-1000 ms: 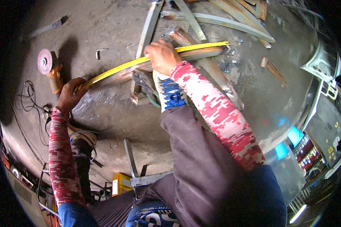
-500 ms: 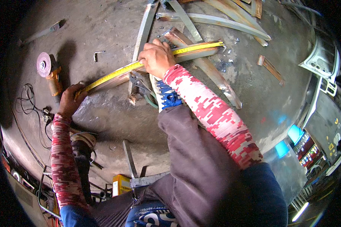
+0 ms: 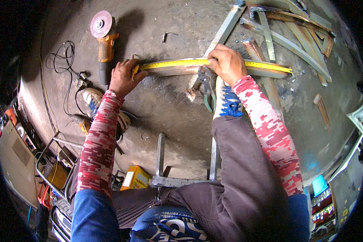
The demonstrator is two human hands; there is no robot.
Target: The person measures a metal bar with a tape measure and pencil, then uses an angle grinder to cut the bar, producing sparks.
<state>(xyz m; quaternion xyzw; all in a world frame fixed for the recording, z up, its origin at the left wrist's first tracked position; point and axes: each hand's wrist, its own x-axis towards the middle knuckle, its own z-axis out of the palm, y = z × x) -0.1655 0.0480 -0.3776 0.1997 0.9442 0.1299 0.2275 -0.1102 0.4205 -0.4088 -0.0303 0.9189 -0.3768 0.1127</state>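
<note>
A yellow tape measure blade (image 3: 175, 63) stretches along a long metal bar (image 3: 169, 71) that lies across other steel pieces on the floor. My left hand (image 3: 124, 76) is closed round the tape measure's case at the bar's left end; the fingers hide most of it. Farther right, my right hand (image 3: 228, 64) grips the blade against the bar, thumb bent, next to an upright-lying steel bar (image 3: 226, 28). The blade's hooked tip reaches the bar's right end. Pliers with green handles (image 3: 208, 90) sit just below the bar, beside my blue-laced shoe (image 3: 231, 103).
An angle grinder (image 3: 106, 48) stands at the left, its cord (image 3: 64, 60) coiled nearby. Scrap steel pieces (image 3: 294, 44) are heaped at the far right. A hex key (image 3: 167, 35) lies beyond the tape. Near my legs are a yellow box (image 3: 136, 178) and a steel frame (image 3: 160, 155).
The view has swung left, so the whole scene sits farther right and the tape now runs nearly level. Both hands keep their places on the tape and bar.
</note>
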